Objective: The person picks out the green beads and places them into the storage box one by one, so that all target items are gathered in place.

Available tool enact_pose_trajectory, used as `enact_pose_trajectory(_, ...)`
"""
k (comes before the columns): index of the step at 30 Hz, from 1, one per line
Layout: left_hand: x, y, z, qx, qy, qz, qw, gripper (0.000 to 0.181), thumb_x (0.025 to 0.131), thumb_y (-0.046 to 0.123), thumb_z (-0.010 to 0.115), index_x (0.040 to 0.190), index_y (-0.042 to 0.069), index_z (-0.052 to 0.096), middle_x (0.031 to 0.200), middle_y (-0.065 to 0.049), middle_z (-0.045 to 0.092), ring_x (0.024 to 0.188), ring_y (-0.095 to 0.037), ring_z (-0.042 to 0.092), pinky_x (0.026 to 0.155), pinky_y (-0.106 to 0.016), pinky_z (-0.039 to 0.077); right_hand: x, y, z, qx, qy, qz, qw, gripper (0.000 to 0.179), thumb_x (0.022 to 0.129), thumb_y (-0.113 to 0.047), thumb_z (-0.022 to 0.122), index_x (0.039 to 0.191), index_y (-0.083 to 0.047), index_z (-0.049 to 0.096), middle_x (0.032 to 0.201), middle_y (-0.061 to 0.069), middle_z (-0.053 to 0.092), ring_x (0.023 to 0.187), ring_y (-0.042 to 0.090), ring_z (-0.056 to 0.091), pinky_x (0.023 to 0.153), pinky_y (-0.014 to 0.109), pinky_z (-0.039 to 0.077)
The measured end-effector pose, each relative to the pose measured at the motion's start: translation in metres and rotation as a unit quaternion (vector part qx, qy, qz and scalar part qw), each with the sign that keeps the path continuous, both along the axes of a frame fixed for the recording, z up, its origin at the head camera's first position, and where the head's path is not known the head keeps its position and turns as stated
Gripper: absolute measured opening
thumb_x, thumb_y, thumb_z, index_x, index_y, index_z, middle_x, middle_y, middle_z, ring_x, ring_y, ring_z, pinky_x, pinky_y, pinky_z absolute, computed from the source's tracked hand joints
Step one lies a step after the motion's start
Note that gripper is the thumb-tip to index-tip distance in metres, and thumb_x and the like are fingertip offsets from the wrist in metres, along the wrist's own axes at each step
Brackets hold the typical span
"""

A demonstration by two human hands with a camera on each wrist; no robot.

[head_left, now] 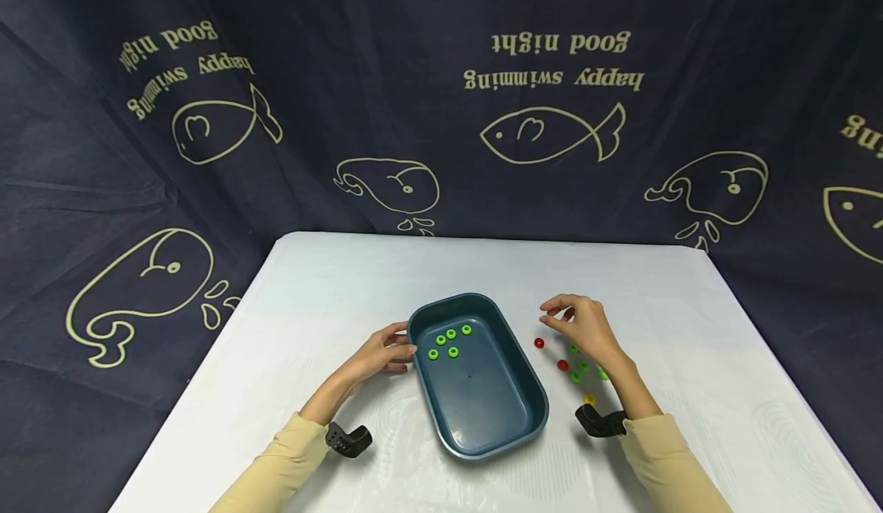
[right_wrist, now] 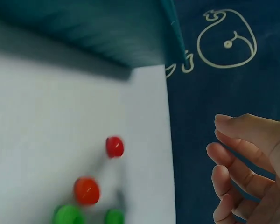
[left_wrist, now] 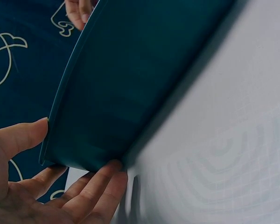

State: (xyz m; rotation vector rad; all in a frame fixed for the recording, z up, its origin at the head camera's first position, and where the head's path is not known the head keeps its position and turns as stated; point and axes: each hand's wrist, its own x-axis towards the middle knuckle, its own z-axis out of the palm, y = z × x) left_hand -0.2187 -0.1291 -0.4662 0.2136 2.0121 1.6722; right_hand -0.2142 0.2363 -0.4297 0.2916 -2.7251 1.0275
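Note:
A dark blue plastic bin [head_left: 476,413] lies on the table, several small green rings [head_left: 453,352] inside toward its far end. My left hand [head_left: 379,353] rests against the bin's left side; in the left wrist view the thumb touches the rim while extended fingers [left_wrist: 95,196] lie along the outer wall. To the right of the bin, my right hand [head_left: 582,325] hovers above the table, fingers loosely bent, with nothing visible between thumb and fingertips. Near it lie two red rings [head_left: 539,343], a yellow ring [head_left: 589,399] and several green rings [head_left: 576,377], partly hidden by the hand.
The white table [head_left: 331,275] reaches back to a dark blue curtain [head_left: 428,53] printed with fish and whales. Each wrist carries a black band with a camera mount [head_left: 349,441]. The bin's raised walls stand between the two hands.

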Motion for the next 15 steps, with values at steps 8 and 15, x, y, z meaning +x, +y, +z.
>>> enact_pose_trajectory(8,0.001,0.001,0.0,-0.002,-0.001,0.003,1.0,0.067,0.091,0.019,0.059,0.146,0.001,0.026,0.136,-0.028,0.043,0.104,-0.023,0.064,0.088,-0.042,0.055,0.006,0.018,-0.017,0.024,-0.033,-0.018,0.999,0.016,0.078,-0.008,0.074,0.093,-0.002,0.072,0.086,0.013,0.071,0.068,0.016,0.055,0.056,0.021,0.042)
enact_pose_trajectory(15,0.0,0.0,-0.001,0.003,0.001,-0.001,1.0,0.064,0.091,0.017,0.058,0.145,0.001,0.028,0.136,-0.028,0.044,0.108,-0.028,0.062,0.089,-0.043,0.055,0.009,0.028,-0.032,0.035,-0.053,-0.023,0.9977,0.014,0.079,-0.009,0.074,0.091,-0.003,0.073,0.088,0.012,0.072,0.068,0.014,0.055,0.057,0.021,0.042)
